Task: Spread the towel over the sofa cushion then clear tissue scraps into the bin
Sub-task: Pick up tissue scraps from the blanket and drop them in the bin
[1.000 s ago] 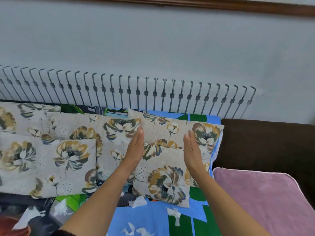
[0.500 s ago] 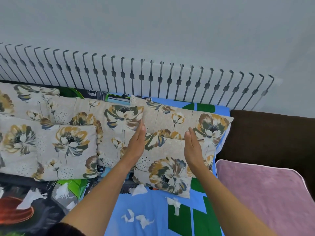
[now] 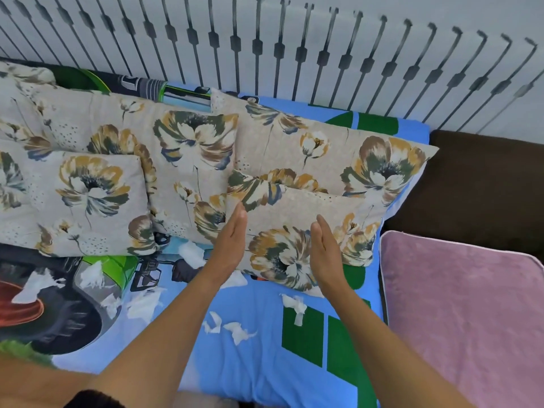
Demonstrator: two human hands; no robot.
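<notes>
A pink towel [image 3: 465, 313] lies spread flat over the sofa cushion at the right. White tissue scraps lie scattered on the blue printed sheet [image 3: 259, 363]: one [image 3: 294, 304] below the small pillow, two [image 3: 232, 328] in the middle, several more [image 3: 141, 304] to the left. My left hand [image 3: 231, 245] and my right hand [image 3: 325, 254] are held flat, palms facing each other, fingers straight and together, in front of a small floral pillow [image 3: 288, 231]. Neither hand holds anything. No bin is in view.
Several floral pillows [image 3: 117, 172] lean along the back against a wall [image 3: 265, 39] painted with black lines. A dark brown sofa back [image 3: 485, 187] rises behind the pink towel. The sheet's dark print [image 3: 44, 304] fills the left.
The view has tilted down, so the pillows and wall sit higher in frame and more sheet with tissue scraps shows. Both hands keep the same flat pose in front of the small pillow.
</notes>
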